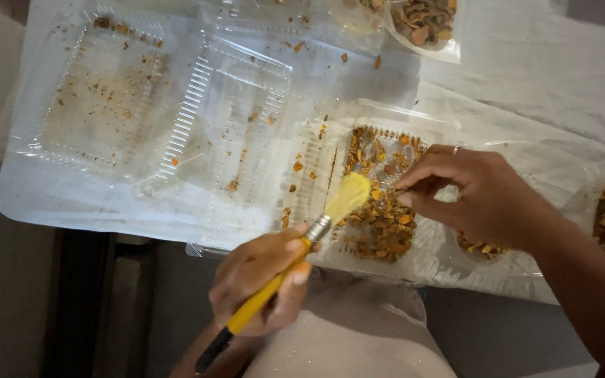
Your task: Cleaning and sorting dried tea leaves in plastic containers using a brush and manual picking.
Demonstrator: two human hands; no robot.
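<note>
Plastic-covered desk [526, 77] held two nearly emptied trays [106, 91]; left hand [260, 280] clenched a yellow brush [302, 248], right hand [484, 196] pinched flakes [379, 224] remaining in the third tray

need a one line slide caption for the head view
Left hand holds a yellow-handled brush over a clear tray of orange-brown flakes while the right hand pinches above it.

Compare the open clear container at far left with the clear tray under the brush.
The left container holds only scattered orange crumbs; the tray under the brush holds a dense heap of orange-brown pieces. No hand is near the left container, while the left hand holds the yellow brush over the tray and the right hand reaches in. Both are clear plastic.
</note>
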